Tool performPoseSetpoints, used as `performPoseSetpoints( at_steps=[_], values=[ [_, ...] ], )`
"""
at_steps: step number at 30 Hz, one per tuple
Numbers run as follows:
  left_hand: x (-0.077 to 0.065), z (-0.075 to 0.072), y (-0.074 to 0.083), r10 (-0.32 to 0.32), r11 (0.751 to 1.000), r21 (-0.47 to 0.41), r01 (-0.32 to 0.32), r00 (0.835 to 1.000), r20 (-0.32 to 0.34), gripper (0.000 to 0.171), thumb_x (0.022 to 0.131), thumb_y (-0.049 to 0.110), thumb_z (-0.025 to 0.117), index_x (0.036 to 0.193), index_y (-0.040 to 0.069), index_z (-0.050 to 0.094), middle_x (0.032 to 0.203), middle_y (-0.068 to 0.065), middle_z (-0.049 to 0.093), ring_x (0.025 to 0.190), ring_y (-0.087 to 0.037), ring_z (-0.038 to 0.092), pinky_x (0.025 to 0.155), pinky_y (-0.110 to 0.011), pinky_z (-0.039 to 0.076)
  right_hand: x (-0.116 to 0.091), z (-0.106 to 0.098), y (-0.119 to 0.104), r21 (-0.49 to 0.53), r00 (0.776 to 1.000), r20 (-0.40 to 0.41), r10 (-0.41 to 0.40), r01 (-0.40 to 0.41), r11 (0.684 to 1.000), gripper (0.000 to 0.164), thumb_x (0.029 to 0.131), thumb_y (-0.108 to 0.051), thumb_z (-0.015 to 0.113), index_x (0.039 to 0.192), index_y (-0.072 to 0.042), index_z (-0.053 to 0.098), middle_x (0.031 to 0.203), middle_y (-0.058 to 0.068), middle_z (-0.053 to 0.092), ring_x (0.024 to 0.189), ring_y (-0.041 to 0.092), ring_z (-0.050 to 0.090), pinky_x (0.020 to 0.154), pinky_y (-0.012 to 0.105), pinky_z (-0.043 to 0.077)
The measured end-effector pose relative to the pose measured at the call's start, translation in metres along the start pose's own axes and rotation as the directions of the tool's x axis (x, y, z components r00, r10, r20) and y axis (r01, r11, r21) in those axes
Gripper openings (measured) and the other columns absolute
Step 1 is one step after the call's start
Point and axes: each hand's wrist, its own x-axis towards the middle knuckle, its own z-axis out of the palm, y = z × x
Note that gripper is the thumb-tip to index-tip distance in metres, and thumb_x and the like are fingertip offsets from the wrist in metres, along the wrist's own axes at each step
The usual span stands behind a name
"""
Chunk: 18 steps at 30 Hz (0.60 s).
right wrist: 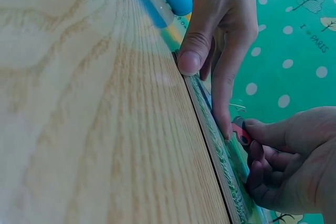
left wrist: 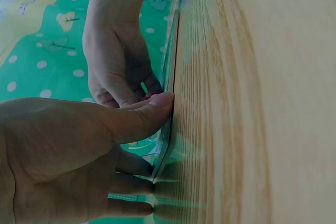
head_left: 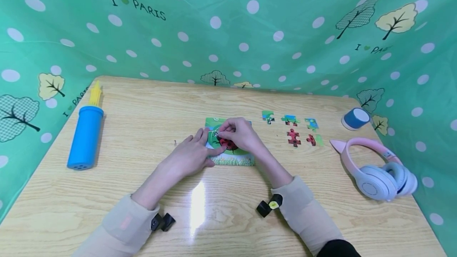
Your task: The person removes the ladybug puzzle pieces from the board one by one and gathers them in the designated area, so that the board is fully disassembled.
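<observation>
A jigsaw puzzle board (head_left: 233, 162) with a ladybug picture and a grassy lower border lies flat mid-table. My left hand (head_left: 189, 154) rests at its left side, fingers stretched out. In the right wrist view the left thumb (right wrist: 189, 62) touches the board's near edge and one finger reaches over its surface. My right hand (head_left: 238, 133) is over the board, pinching a small red and dark puzzle piece (right wrist: 241, 132) between thumb and finger, close to the left fingertip. The fingers partly hide the ladybug (head_left: 227, 143).
Several loose puzzle pieces (head_left: 293, 138) lie right of the board. Farther right are pink and blue headphones (head_left: 378, 181) and a blue and white round container (head_left: 356, 118). A blue hand pump (head_left: 85, 138) with a yellow nozzle lies at the left. A green patterned cloth (head_left: 228, 43) hangs behind the table.
</observation>
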Motion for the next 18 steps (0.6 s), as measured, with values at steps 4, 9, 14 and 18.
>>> performPoseSetpoints(
  at_steps=[4, 9, 14, 18],
  values=[
    [0.0, 0.0006, -0.0003, 0.001, 1.0, 0.003, -0.001, 1.0, -0.001, 0.055, 0.097, 0.043, 0.066, 0.15, 0.037, 0.051, 0.163, -0.036, 0.022, 0.155, -0.051, 0.023, 0.118, -0.065, 0.038, -0.0008, 0.0003, -0.0009, 0.002, 1.0, -0.007, 0.002, -0.002, 1.0, 0.006, 0.094, -0.015, 0.076, 0.098, -0.01, 0.077, 0.088, 0.005, 0.074, 0.076, 0.013, 0.066, 0.07, 0.022, 0.054],
    [-0.0001, 0.0006, -0.0001, 0.002, 1.0, 0.006, -0.002, 1.0, 0.0, 0.054, 0.098, 0.042, 0.066, 0.15, 0.036, 0.052, 0.163, -0.036, 0.023, 0.155, -0.05, 0.023, 0.118, -0.065, 0.038, -0.0012, 0.001, -0.0019, -0.001, 1.0, -0.017, 0.006, -0.006, 1.0, 0.006, 0.093, -0.015, 0.076, 0.097, -0.01, 0.077, 0.088, 0.005, 0.075, 0.076, 0.012, 0.067, 0.07, 0.022, 0.054],
    [-0.0001, 0.0, 0.0003, -0.001, 1.0, -0.001, 0.001, 1.0, 0.007, 0.054, 0.098, 0.042, 0.066, 0.15, 0.036, 0.052, 0.164, -0.036, 0.021, 0.156, -0.05, 0.022, 0.119, -0.065, 0.037, -0.0014, 0.0017, -0.0018, 0.0, 1.0, -0.029, 0.01, -0.01, 1.0, 0.006, 0.093, -0.016, 0.077, 0.096, -0.011, 0.078, 0.088, 0.004, 0.075, 0.076, 0.012, 0.067, 0.07, 0.022, 0.054],
    [-0.0002, -0.0004, 0.0004, -0.002, 1.0, -0.005, 0.002, 1.0, 0.013, 0.054, 0.098, 0.042, 0.066, 0.15, 0.036, 0.052, 0.164, -0.036, 0.021, 0.156, -0.05, 0.021, 0.119, -0.064, 0.036, -0.0018, 0.0025, -0.0022, 0.0, 0.999, -0.039, 0.013, -0.013, 1.0, 0.006, 0.093, -0.016, 0.077, 0.095, -0.011, 0.078, 0.088, 0.005, 0.076, 0.076, 0.013, 0.068, 0.07, 0.023, 0.055]
  ],
)
